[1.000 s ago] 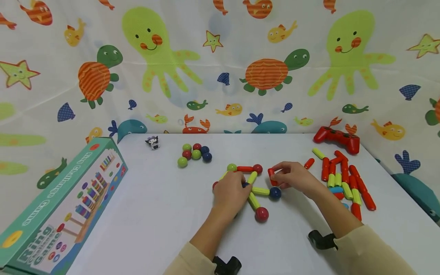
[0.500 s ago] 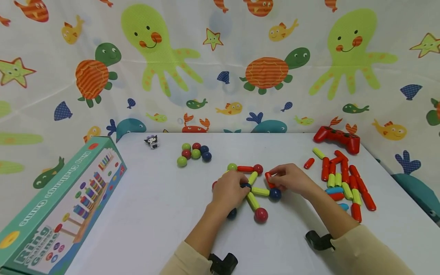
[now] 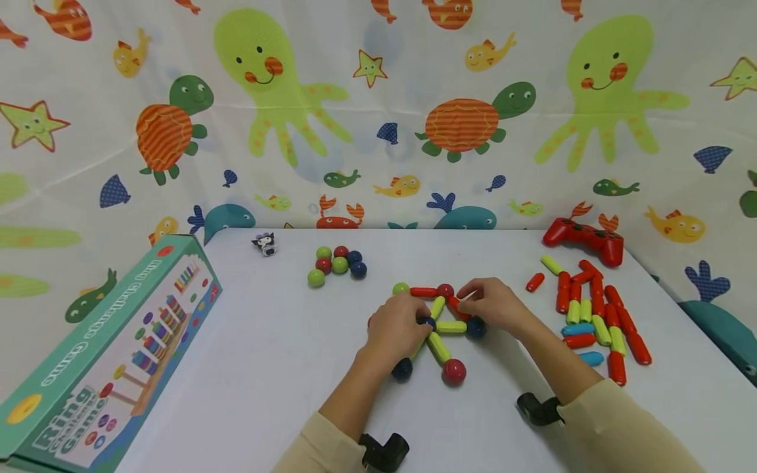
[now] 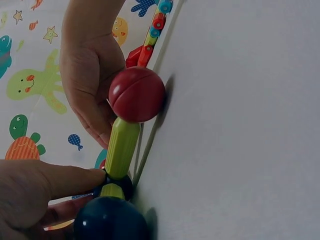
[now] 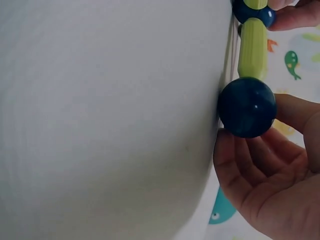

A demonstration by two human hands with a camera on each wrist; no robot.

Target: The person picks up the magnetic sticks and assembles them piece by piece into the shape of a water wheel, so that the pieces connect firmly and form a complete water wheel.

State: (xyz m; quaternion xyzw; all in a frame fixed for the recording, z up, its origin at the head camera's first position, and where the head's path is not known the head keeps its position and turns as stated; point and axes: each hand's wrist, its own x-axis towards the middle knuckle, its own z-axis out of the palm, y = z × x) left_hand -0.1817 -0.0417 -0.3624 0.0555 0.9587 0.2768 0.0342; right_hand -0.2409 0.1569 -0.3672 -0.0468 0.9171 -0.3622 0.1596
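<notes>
A flat figure of coloured balls and rods lies on the white table. My left hand (image 3: 396,334) pinches its central dark blue ball (image 3: 427,322), partly covering the left side of the figure. With fingertips, my right hand (image 3: 495,305) holds a red rod (image 3: 457,306) that spans between a red ball (image 3: 445,290) and the right dark blue ball (image 3: 476,327). The right wrist view shows the fingers close round this blue ball (image 5: 247,107); the rod is hidden there. A yellow-green rod (image 3: 439,348) leads to the front red ball (image 3: 453,372).
Loose balls (image 3: 340,265) lie behind and left of the figure, near a small figurine (image 3: 265,245). Several red, yellow-green and blue rods (image 3: 597,312) lie at right, below a red game controller (image 3: 583,242). A green box (image 3: 124,348) stands at left.
My right hand has moved the red rod slightly left, bringing it between the upper red ball and the right blue ball. My left hand has stayed at the central ball.
</notes>
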